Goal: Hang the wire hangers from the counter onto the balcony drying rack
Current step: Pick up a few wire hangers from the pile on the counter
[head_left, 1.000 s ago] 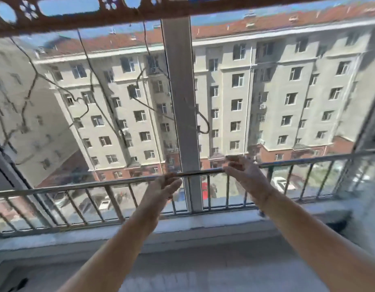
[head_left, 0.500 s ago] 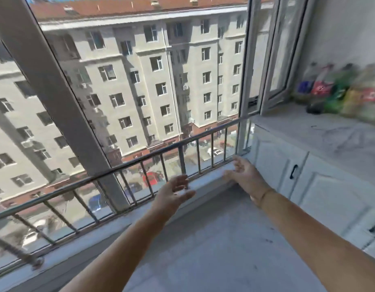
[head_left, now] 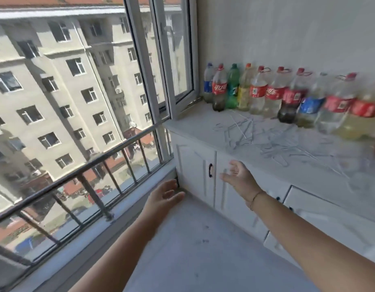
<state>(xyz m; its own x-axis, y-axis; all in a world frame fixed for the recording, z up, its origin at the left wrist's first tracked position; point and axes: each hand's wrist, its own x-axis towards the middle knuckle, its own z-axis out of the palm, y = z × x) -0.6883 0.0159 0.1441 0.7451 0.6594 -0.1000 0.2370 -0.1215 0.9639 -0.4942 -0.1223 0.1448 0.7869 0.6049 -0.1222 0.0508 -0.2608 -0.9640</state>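
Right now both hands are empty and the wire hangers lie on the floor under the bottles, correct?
Not quite. In the head view the wire hangers lie on the counter in front of the bottles; the left hand and right hand are empty.

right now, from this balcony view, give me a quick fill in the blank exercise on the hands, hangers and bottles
1. The wire hangers lie scattered on the white ____.
2. Both the left hand and the right hand are open and hold ____.
3. The row of bottles stands against the ____.
4. The one all-green bottle stands ____ from the window end of the row.

Missing words: counter; nothing; wall; third
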